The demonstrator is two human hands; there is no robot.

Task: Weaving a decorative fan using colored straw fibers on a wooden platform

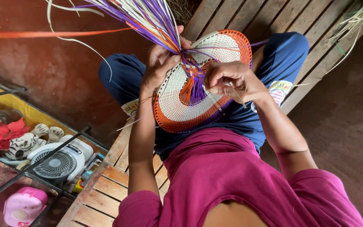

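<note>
Weaving is under way on the fan (pixel 198 98) in our lap. Our left hand (pixel 161 63) clamps the strand bundle (pixel 148 19); our right hand (pixel 227 80) pinches one strip (pixel 237 96). Next probably calls for threading it between the woven rows.

A round woven fan (pixel 198 101), white with an orange rim, rests on the lap. The left hand (pixel 162 59) grips the bundle of purple, white and orange strands (pixel 148 17) rising from its centre; the right hand (pixel 227 80) pinches a thin strip (pixel 237 96). A small white fan (pixel 59 162) sits near left, beside the wooden bench (pixel 106 189).
</note>
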